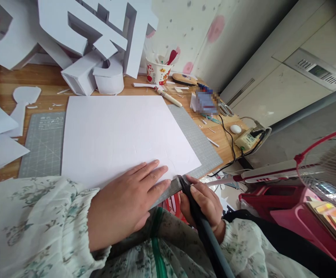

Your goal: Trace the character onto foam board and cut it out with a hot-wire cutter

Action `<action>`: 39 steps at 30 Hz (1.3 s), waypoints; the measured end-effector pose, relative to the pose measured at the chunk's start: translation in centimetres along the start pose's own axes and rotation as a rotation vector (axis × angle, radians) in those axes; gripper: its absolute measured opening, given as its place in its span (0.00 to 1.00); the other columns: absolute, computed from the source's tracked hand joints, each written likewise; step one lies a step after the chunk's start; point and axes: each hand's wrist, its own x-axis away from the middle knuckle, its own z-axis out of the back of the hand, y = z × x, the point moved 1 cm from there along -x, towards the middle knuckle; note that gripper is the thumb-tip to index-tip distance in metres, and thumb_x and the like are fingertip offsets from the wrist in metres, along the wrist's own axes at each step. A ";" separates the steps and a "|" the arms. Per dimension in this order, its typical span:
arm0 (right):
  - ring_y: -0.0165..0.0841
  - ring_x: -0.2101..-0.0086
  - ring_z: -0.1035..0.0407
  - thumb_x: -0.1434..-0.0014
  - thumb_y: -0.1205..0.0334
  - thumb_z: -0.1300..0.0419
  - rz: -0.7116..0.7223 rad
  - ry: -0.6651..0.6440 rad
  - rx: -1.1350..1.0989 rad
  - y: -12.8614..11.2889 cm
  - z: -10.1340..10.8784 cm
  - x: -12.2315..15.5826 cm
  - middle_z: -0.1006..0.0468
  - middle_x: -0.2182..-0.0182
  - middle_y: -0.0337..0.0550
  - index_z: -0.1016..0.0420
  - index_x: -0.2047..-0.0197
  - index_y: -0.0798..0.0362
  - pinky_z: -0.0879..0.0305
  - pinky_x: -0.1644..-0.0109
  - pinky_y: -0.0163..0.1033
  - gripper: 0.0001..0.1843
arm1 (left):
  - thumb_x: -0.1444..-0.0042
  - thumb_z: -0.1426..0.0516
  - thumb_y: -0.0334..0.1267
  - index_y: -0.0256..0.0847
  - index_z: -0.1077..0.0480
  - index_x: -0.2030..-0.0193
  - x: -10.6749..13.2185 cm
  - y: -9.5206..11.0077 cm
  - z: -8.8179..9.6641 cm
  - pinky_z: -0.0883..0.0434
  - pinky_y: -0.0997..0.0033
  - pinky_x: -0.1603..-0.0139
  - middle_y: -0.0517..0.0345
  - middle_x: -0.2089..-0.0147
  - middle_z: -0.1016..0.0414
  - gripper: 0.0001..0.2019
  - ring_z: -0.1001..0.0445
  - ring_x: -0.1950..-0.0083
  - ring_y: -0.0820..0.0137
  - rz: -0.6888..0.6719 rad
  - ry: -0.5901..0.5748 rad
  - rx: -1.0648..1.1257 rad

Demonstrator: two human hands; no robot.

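A large white foam board [121, 131] lies on a grey cutting mat [47, 135], which shows to its left and right. My left hand [130, 197] rests flat on the board's near edge with fingers stretched out. My right hand [204, 202] is closed around a long black utility knife [195, 208], held at a slant at the board's near right corner. The knife's tip is beside the board's edge, though its blade is too small to make out. Between the hands, a grey strip of the mat shows along the table's front edge.
Large white cut-out shapes [83, 27] stand at the back left. Behind the board are a paper cup [157, 71] with utensils and a cream-handled tool [169, 96]. A power strip [247, 139] with cables lies on the right, near a fan [327, 170] and pink stools [304, 220].
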 end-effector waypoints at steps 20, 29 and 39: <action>0.32 0.70 0.24 0.44 0.60 0.32 -0.662 -0.375 -0.461 6.3 -1.6 -5.3 0.19 0.70 0.37 0.22 0.62 0.49 0.27 0.66 0.36 0.06 | 0.46 0.36 0.38 0.40 0.32 0.38 0.1 0.4 0.2 0.38 0.48 0.30 0.49 0.30 0.36 0.28 0.38 0.30 0.51 0.047 -0.010 0.054; 0.31 0.72 0.25 0.44 0.61 0.32 -0.612 -0.413 -0.422 6.4 -1.7 -5.2 0.18 0.71 0.37 0.21 0.62 0.48 0.27 0.70 0.34 0.05 | 0.49 0.35 0.41 0.41 0.28 0.42 0.0 0.4 0.2 0.34 0.51 0.35 0.50 0.33 0.31 0.26 0.31 0.34 0.52 0.047 0.051 0.017; 0.32 0.71 0.23 0.45 0.63 0.32 -0.594 -0.417 -0.409 6.1 -1.8 -5.4 0.18 0.71 0.36 0.22 0.63 0.48 0.25 0.67 0.35 0.05 | 0.38 0.45 0.41 0.42 0.27 0.42 0.1 0.4 0.2 0.36 0.54 0.35 0.53 0.34 0.29 0.19 0.31 0.35 0.56 0.045 0.078 -0.004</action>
